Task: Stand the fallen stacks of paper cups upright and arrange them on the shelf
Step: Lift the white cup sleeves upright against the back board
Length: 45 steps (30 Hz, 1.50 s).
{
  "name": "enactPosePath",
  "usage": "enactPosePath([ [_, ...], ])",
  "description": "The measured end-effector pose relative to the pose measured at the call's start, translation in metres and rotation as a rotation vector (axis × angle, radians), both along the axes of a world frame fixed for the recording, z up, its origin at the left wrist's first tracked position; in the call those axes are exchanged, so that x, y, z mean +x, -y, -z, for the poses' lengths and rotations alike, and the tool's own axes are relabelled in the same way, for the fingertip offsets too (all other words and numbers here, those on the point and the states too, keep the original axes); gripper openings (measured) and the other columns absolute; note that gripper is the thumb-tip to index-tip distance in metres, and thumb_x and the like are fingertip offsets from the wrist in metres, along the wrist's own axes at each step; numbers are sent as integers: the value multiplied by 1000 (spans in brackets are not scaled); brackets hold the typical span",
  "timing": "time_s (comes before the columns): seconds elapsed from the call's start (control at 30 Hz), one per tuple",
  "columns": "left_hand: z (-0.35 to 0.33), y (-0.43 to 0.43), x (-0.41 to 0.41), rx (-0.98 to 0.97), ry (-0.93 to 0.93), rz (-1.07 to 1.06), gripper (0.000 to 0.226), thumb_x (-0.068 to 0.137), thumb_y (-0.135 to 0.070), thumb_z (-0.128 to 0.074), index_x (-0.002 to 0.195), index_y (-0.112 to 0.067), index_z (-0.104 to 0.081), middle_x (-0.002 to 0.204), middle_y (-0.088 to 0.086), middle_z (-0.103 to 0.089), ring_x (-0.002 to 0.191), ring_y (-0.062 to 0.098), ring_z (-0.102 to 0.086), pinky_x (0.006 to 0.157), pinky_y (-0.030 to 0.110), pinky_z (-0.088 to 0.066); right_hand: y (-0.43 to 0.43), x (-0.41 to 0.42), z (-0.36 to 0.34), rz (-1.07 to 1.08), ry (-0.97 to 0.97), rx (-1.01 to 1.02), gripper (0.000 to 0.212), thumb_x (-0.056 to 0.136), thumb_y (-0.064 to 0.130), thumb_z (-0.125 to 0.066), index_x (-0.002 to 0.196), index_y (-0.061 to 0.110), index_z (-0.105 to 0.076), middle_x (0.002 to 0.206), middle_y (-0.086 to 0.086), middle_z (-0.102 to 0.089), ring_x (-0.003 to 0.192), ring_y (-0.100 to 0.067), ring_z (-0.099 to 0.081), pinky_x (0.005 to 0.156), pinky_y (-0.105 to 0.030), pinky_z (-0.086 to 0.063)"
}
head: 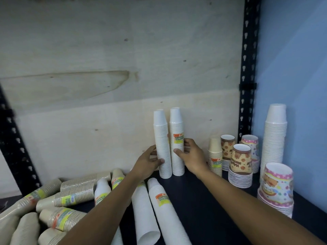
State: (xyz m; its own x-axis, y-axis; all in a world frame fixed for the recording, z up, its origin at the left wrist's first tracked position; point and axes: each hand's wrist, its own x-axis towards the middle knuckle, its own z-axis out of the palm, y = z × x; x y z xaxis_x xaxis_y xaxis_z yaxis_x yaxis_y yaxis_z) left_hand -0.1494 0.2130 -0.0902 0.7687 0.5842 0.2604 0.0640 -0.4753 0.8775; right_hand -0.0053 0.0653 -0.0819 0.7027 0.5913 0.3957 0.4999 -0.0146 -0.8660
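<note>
Cups in two tall white stacks stand upright at centre frame, against the plywood back of the shelf [203,200]: the left stack [162,147] and the right stack [177,144], which bears a yellow label, touching or nearly so. The left hand [147,162] grips the left stack low down, thumb in front and fingers curled behind; the right hand [190,156] holds the right stack at about mid-height, thumb across its front. Both stacks are slim and high, so I judge the main risk is a topple on release: a nudge from either hand as it lets go could tip one into the other, or rightward into the short tan stack [215,156] and the patterned cups [240,165] near them. A grip low on a stack also leaves its top free to sway or bend. In the lower centre, two white stacks [159,209] lie on the shelf just under the forearms, with tan stacks [70,197] heaped at lower left; an arm drawn back carelessly could roll these toward the front edge.
</note>
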Motion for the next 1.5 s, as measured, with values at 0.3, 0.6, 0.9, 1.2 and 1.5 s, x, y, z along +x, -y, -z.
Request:
enactPosePath([
  [0.3, -20, -1, -25, 43, -81, -169, 54, 82, -29, -81, 133, -31, -61, 108, -5, -71, 103, 14, -69, 97, 37, -56, 16, -4, -10, -26, -14, -136, 71, 88, 42, -76, 146, 17, -44, 134, -2, -64, 119, -17, -62, 101, -35, -51],
  [0.6, -31, 17, -94, 325, -321, -385, 47, 82, -44, -80, 122, -23, -65, 109, -1, -66, 99, 13, -63, 80, 24, -46, 66, -43, -20, -154, -26, -366, 89, 88, 55, -69, 157, 25, -21, 138, -1, -57, 117, -18, -59, 94, -31, -48],
  [0.9, -28, 67, -119, 455, -425, -439, 51, 80, -51, -77, 124, -26, -65, 115, -2, -67, 111, 16, -61, 81, 27, -41, 99, -87, -21, -317, -49, -533, 72, 80, 57, -76, 137, 27, -45, 116, 2, -63, 90, -14, -73, 68, -34, -63],
  [1.2, -10, 97, -135, 478, -524, -395, 55, 87, -53, -69, 131, -21, -60, 122, 6, -63, 114, 19, -59, 83, 25, -35, 115, -126, -14, -281, 55, -637, 46, 82, 52, -76, 116, 23, -63, 112, 2, -61, 94, -15, -65, 61, -35, -64],
  [1.5, 3, 103, -124, 402, -489, -408, 64, 86, -61, -67, 133, -19, -56, 131, 9, -56, 113, 22, -60, 82, 26, -39, 111, -134, -5, -297, 9, -688, 45, 88, 53, -68, 122, 25, -57, 111, 4, -60, 95, -17, -66, 65, -39, -65],
])
